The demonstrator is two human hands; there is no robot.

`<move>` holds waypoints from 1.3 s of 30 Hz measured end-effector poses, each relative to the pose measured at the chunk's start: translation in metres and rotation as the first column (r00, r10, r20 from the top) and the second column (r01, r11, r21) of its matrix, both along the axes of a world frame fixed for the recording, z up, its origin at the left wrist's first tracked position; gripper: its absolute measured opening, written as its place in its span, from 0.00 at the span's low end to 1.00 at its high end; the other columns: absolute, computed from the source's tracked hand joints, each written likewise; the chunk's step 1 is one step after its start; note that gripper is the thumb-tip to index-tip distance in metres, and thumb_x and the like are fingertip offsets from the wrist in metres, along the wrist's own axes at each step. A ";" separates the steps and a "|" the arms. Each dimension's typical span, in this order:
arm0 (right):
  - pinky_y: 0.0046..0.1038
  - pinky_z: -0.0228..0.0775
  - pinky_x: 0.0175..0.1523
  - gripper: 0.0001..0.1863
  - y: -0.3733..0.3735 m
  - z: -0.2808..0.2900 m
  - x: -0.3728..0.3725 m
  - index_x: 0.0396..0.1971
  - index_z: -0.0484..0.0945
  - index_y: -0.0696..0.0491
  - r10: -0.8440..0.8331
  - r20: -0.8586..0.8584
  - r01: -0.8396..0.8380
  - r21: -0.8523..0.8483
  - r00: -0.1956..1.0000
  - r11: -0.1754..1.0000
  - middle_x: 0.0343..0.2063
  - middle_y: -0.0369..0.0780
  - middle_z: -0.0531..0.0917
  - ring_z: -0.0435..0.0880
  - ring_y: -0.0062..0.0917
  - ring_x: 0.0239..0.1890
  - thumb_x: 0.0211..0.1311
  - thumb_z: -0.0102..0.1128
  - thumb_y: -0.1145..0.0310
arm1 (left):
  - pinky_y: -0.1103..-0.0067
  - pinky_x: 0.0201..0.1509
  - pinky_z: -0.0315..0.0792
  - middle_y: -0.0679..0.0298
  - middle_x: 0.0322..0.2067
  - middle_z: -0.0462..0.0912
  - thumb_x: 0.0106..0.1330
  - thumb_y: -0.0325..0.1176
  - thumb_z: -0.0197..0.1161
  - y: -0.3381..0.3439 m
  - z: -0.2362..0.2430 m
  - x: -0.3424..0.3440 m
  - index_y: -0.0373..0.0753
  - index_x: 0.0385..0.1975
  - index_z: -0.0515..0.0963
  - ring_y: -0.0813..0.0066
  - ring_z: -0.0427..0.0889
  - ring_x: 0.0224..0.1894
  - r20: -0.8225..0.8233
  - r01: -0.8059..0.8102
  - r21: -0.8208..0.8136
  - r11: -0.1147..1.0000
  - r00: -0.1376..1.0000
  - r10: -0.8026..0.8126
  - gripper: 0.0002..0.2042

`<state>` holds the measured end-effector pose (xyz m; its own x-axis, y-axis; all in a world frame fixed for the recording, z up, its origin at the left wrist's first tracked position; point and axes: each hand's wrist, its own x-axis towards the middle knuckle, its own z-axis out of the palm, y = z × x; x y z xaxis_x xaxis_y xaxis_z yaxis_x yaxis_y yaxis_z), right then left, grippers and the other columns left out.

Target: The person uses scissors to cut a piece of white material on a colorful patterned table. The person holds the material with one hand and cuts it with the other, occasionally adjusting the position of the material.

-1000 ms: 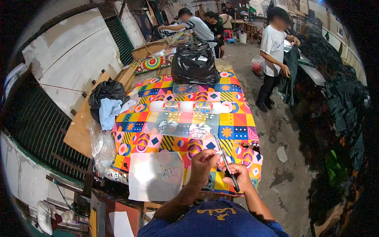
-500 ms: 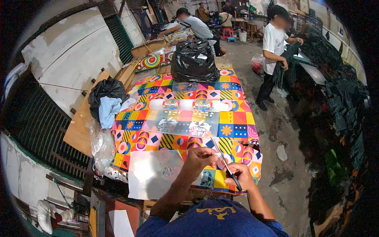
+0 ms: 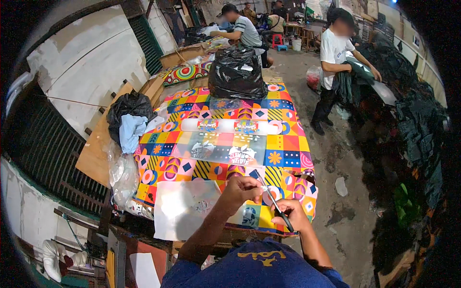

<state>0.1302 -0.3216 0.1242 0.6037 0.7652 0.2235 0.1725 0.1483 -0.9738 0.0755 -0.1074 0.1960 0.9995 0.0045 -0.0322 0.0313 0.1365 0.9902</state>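
My right hand (image 3: 294,214) is closed round the dark handles of a pair of scissors (image 3: 270,196). Their metal blades point away from me and slightly left, passing close by my left fingertips. My left hand (image 3: 243,193) pinches a small whitish scrap, too small to name surely, against the blades. Beneath both hands lies a table with a colourful patterned cloth (image 3: 202,173). A white sheet (image 3: 168,225) with a small print lies left of my left forearm. Farther off, a clear printed film (image 3: 222,152) unrolls from a whitish roll (image 3: 222,126).
A black plastic bag (image 3: 237,74) stands at the table's far end. Another black bag (image 3: 126,109), a light blue cloth (image 3: 130,132) and clear plastic (image 3: 122,180) crowd the left edge. On the right, a person (image 3: 334,57) handles dark cloth; another person (image 3: 246,33) works farther back.
My hands and the scissors have shifted only slightly. The person on the right has moved their arms and the dark cloth rightward. The person farther back sits more upright.
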 end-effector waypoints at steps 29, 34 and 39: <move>0.16 0.49 0.24 0.13 0.006 -0.009 -0.008 0.32 0.76 0.55 0.020 -0.194 -0.020 0.005 0.981 1.000 0.15 0.25 0.65 0.60 0.08 0.19 0.46 0.70 0.72 | 0.85 0.28 0.74 0.62 0.23 0.80 0.56 0.20 0.63 -0.008 -0.022 -0.002 0.31 0.30 0.73 0.80 0.79 0.23 0.094 -0.200 -0.089 0.976 0.974 0.208 0.06; 0.16 0.49 0.24 0.13 0.004 -0.008 -0.005 0.31 0.76 0.55 0.028 -0.185 -0.032 -0.019 0.982 0.999 0.16 0.25 0.65 0.60 0.09 0.19 0.46 0.70 0.71 | 0.85 0.26 0.73 0.61 0.22 0.79 0.55 0.20 0.64 -0.004 -0.024 -0.002 0.30 0.30 0.73 0.81 0.79 0.22 0.104 -0.177 -0.039 0.984 0.978 0.180 0.07; 0.16 0.48 0.24 0.13 0.006 -0.006 -0.007 0.31 0.76 0.55 0.020 -0.203 -0.023 -0.009 0.979 1.000 0.15 0.25 0.65 0.59 0.09 0.20 0.46 0.70 0.71 | 0.86 0.26 0.73 0.63 0.21 0.79 0.54 0.20 0.64 -0.005 -0.019 -0.002 0.31 0.28 0.76 0.81 0.78 0.21 0.080 -0.193 -0.012 0.981 0.978 0.193 0.04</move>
<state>0.1232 -0.3160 0.1183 0.6189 0.7805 0.0887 -0.0324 0.1382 -0.9899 0.0735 -0.1126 0.1768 0.9791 0.1977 0.0474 -0.0753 0.1361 0.9878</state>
